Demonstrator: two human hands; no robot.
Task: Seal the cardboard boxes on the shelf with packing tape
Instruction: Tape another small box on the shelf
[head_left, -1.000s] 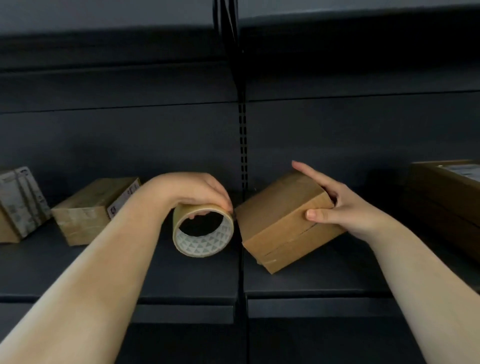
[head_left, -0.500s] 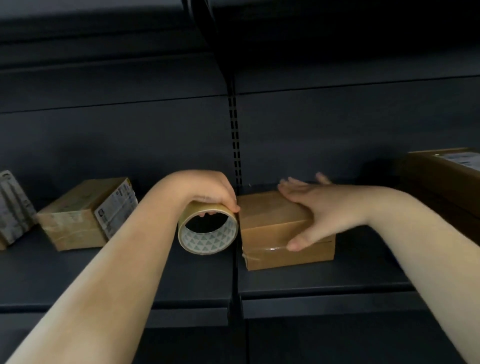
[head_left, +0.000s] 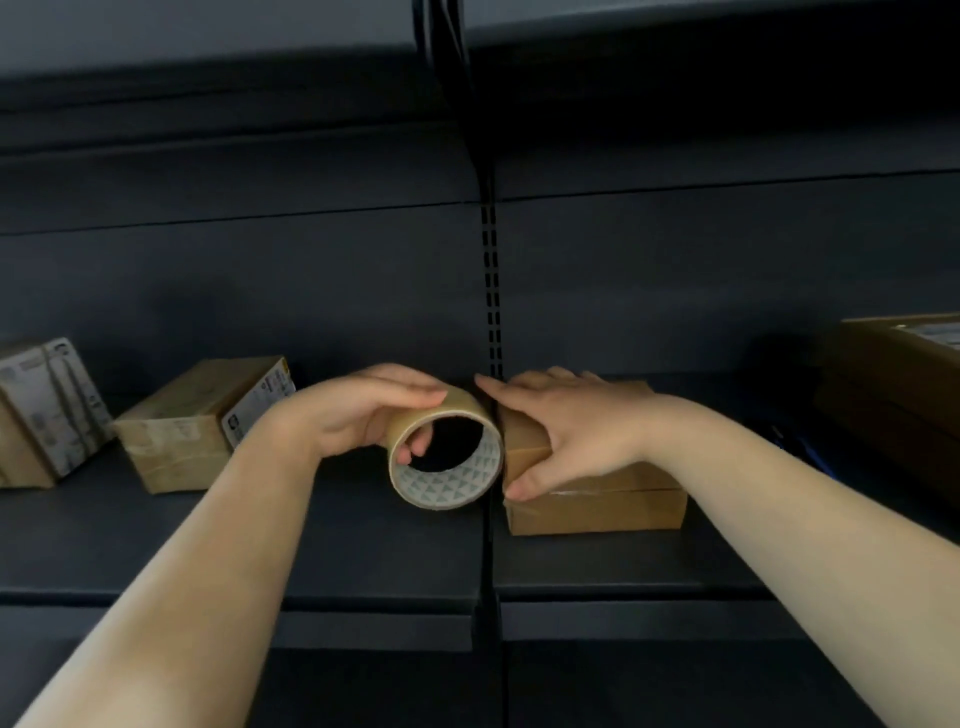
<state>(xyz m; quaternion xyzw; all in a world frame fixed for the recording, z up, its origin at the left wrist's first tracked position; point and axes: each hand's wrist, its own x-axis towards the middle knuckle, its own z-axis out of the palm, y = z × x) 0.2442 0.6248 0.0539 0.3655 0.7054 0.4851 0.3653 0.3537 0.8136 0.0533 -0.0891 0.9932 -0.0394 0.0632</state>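
One cardboard box (head_left: 597, 499) lay under the flat right hand (head_left: 576, 431); the left hand (head_left: 358, 415) gripped the tape roll (head_left: 447, 457). Taping appeared barely begun.

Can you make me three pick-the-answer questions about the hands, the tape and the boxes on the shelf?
1. Where is the roll of tape?
A. On top of a box
B. Just left of the box under the right hand
C. On the floor

2. How many boxes sit on the shelf to the left of the tape?
A. Two
B. Five
C. None

3. What is the right hand doing?
A. Hanging free
B. Waving in the air
C. Lying on the box

Answers: 1 B, the left hand holds the roll right beside that box. 2 A, a labelled box and another box at the edge stand there. 3 C, its fingers spread across the box top, its thumb on the front.
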